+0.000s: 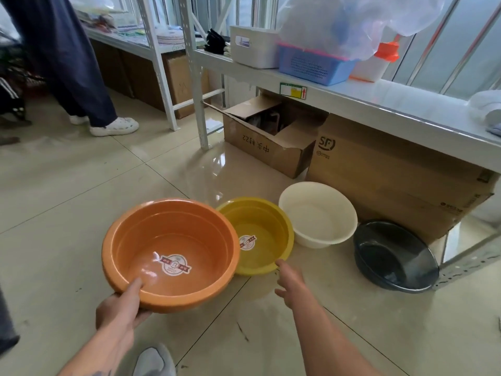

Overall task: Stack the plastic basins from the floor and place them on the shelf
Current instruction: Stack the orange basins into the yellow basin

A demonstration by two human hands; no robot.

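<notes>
Left hand (119, 310) pinching round orange plastic basin (170, 253) rim, mouth up, round sticker unreadable, right hand (290, 283) spread near round yellow plastic basin (257, 237), "SF" on brown cardboard box (393, 180)

Both forearms are bare, with no sleeve reaching into view. The left hand (119, 312) and the right hand (288, 283) wear no gloves, rings or watch. A dark tattoo mark shows low on the left forearm (101, 371) (its shape cannot be made out). Below sits the rounded toe of a grey shoe (154, 360).
</notes>
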